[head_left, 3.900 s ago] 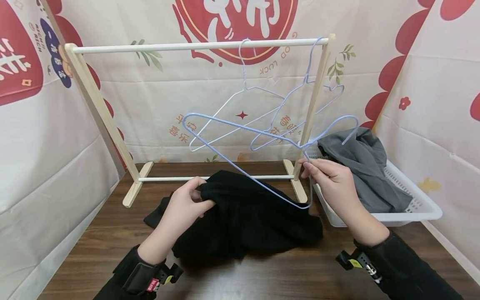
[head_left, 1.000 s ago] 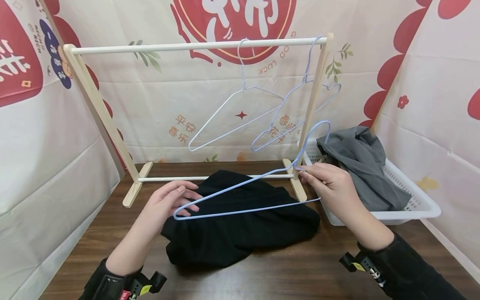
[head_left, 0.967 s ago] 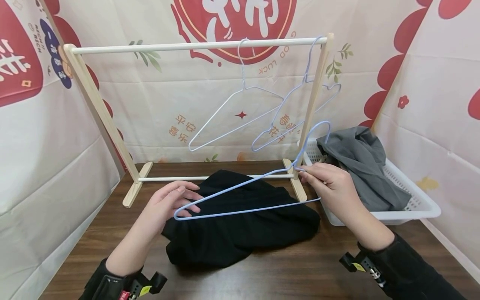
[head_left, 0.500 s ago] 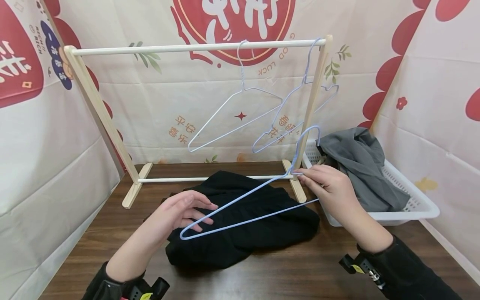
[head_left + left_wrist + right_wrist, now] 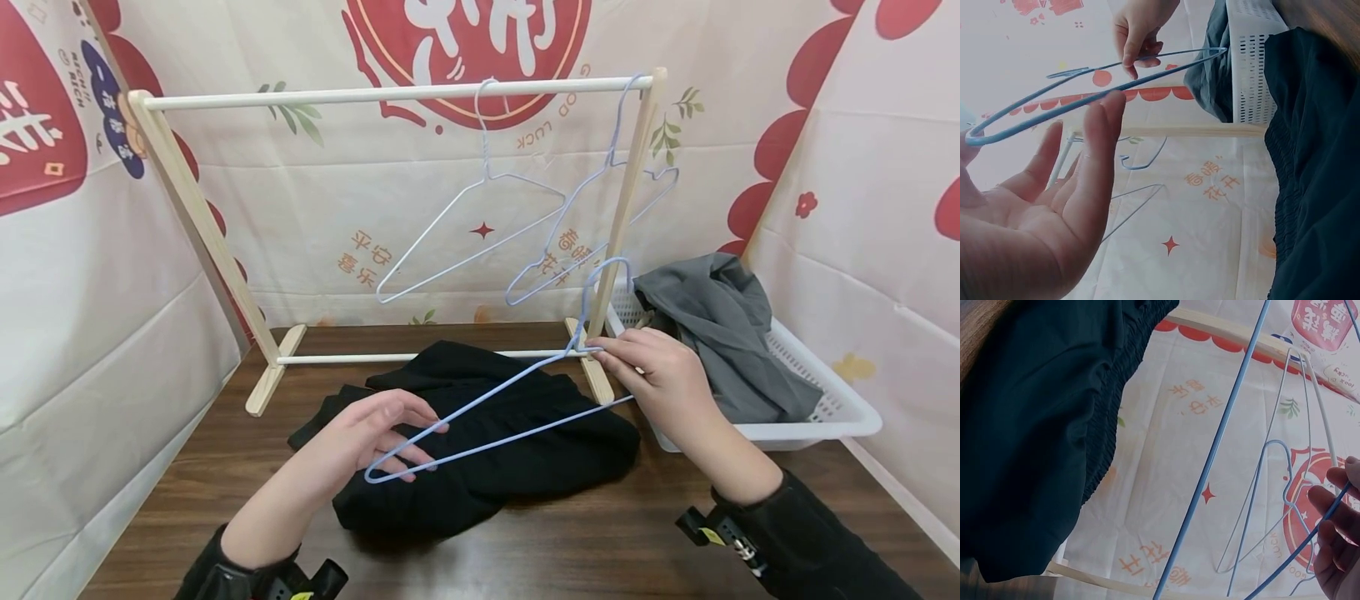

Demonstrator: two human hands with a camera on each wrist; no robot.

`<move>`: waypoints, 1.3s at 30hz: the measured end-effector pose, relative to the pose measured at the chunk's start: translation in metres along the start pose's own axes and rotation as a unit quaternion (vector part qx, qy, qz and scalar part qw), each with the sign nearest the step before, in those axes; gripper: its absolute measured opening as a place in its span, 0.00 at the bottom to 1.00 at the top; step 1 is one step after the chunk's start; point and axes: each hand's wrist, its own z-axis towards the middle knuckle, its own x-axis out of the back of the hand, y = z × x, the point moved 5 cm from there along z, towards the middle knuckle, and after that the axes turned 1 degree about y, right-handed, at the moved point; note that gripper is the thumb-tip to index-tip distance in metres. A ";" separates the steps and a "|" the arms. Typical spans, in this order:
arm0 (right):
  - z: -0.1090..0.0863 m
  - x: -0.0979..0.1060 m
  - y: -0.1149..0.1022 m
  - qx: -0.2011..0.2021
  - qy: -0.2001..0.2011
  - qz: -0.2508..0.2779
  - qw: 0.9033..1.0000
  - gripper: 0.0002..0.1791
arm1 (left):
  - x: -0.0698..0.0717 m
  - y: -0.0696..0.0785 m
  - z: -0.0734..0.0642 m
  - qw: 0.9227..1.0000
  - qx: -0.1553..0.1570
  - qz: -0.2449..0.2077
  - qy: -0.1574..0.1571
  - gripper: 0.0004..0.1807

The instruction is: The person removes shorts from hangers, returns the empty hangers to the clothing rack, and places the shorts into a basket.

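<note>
Across the lower middle of the head view, a light blue wire hanger lies nearly flat above a black garment heaped on the dark wooden table. At centre right the right hand pinches the hanger at its neck, just below the hook, which curls up in front of the wooden rack's right post. At lower left the left hand is spread, fingers relaxed, their tips at the hanger's far corner; whether they touch the wire cannot be told from this view. Two more hangers, a white hanger and a second blue hanger, hang from the rack's top rail. At the right edge a white basket holds a grey garment.

Filling the lower left of the left wrist view, the left hand shows an open palm with straight fingers, and the hanger's rounded corner crosses just above the fingertips. At top centre the right hand grips the other end of the wire. The basket and the black garment take the right side.

Along the left half of the right wrist view hangs the black garment, with its gathered waistband. The hanger's wire slants across the middle, and the right hand's fingers close round it at the lower right edge.
</note>
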 end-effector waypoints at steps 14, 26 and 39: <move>-0.003 -0.001 0.002 -0.014 0.010 -0.009 1.000 0.13 | 0.000 -0.002 -0.005 0.997 -0.012 0.065 0.045 0.23; -0.003 -0.002 -0.005 -0.039 0.017 0.021 0.999 0.11 | -0.002 0.007 -0.018 0.981 -0.089 0.123 0.122 0.17; -0.004 0.003 -0.015 -0.019 0.045 0.057 0.997 0.14 | -0.008 0.014 -0.035 0.959 -0.118 0.140 0.214 0.16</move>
